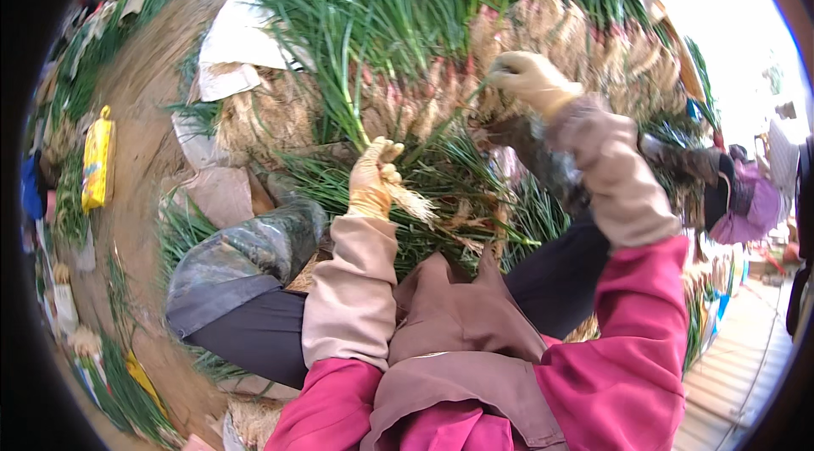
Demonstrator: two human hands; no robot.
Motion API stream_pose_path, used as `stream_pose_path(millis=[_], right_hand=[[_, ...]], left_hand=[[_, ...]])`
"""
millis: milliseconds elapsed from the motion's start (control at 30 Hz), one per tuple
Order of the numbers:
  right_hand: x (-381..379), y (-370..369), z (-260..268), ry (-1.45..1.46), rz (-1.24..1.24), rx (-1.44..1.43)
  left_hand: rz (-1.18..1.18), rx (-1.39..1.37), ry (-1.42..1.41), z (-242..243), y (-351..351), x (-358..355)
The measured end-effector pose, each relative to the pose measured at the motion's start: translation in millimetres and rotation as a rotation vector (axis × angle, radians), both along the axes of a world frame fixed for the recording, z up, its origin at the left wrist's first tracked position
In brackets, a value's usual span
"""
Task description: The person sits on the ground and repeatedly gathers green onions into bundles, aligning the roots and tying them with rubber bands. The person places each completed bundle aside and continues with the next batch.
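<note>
My gloved left hand (372,181) is closed around the lower stems of a few green onions (348,95). Their pale roots (410,200) hang out on its right side, and the long leaves point up and away. Farther out to the right, my gloved right hand (531,79) is blurred, its fingers curled together. A thin green leaf (455,117) slants down from those fingers, apart from the left hand. Beneath both hands lies a heap of loose leaves and stripped scraps (458,177) between my knees.
Rows of green onions with reddish stems and bushy roots (439,79) lie ahead, partly under sheets (238,38). A muddy path (140,88) runs along the left, with a yellow packet (98,162) beside it. Someone in purple clothing (753,203) is at the right.
</note>
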State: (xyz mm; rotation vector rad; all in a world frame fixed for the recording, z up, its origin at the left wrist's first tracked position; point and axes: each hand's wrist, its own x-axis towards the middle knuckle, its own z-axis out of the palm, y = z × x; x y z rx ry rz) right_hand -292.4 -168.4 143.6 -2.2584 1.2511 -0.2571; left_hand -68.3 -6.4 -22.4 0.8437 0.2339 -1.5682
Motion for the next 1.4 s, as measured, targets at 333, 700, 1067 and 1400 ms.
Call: stream_pose_path(millis=[333,700,1067,1400], right_hand=[[93,11,-146,-0.181,-0.452,0.261],[82,72,-136,-0.094,-0.026,0.102],[67,103,-88,-0.334,0.161,0.608],[56,73,-149,-0.38,-0.088,0.653]], left_hand=[[0.012,0.023,-0.058,8,-2,-11],[-0.097,-0.109,-0.239,1,-3,-46],[0.199,-0.083,-0.189,2,0,-39],[0.108,0.002,-0.282,0,3,-30]])
